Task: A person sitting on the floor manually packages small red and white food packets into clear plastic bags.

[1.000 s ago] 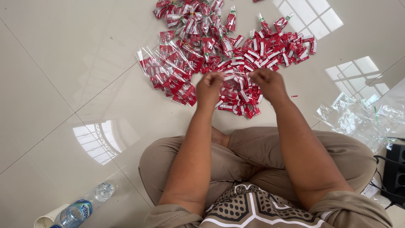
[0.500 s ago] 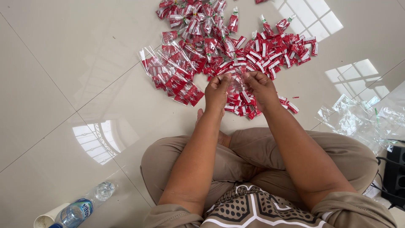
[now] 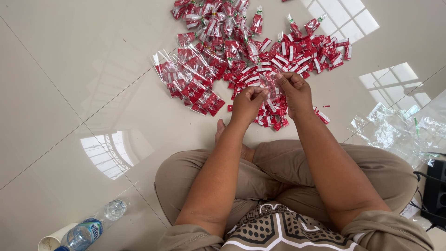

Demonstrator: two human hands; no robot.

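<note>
I sit cross-legged on a glossy white tiled floor. Between my left hand and my right hand I hold a small clear plastic bag with red sachets inside, fingertips of both hands pinching its top. Just beyond my hands spreads a big heap of loose red-and-white sachets. To its left lie several filled clear bags of sachets, and more tied-off filled bags sit at the far top.
A pile of empty clear plastic bags lies at my right knee. A black object with a cable sits at the right edge. A plastic water bottle and a white paper cup lie at the lower left.
My hands have lifted off the sachet heap and come together, now holding a small bag up between them. The view has shifted slightly.
</note>
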